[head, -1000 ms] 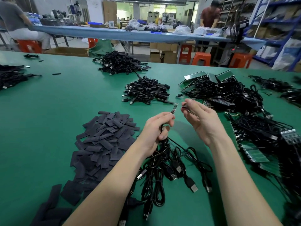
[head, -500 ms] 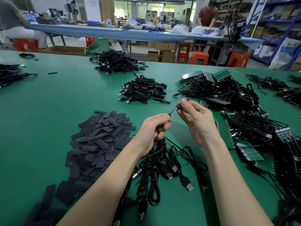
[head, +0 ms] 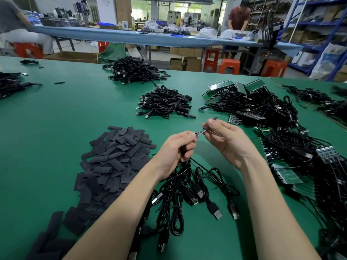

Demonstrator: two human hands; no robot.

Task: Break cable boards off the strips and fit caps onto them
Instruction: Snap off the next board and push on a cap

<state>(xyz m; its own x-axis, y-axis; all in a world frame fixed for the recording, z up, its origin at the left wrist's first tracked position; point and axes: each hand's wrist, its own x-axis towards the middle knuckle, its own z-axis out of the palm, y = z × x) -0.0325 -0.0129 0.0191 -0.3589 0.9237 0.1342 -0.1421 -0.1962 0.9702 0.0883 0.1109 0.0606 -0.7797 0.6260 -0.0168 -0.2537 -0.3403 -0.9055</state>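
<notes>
My left hand [head: 176,151] grips a bundle of black USB cables [head: 187,186] and pinches a small cable board [head: 200,132] that sticks out toward the right. My right hand [head: 227,139] pinches a flat black cap [head: 210,123] whose open end sits over the tip of that board. A heap of loose black caps [head: 114,162] lies on the green table to the left of my hands. Green board strips with cables attached [head: 285,173] are piled to the right.
Piles of finished black cables [head: 165,104] [head: 135,70] lie further back on the green table [head: 56,119]. More strips and cables [head: 249,100] crowd the right side. Two people work at a blue bench [head: 131,37] behind, with orange stools beside it.
My right hand has brought the cap up to the board's tip, from apart a second ago. Both hands have drawn slightly closer together.
</notes>
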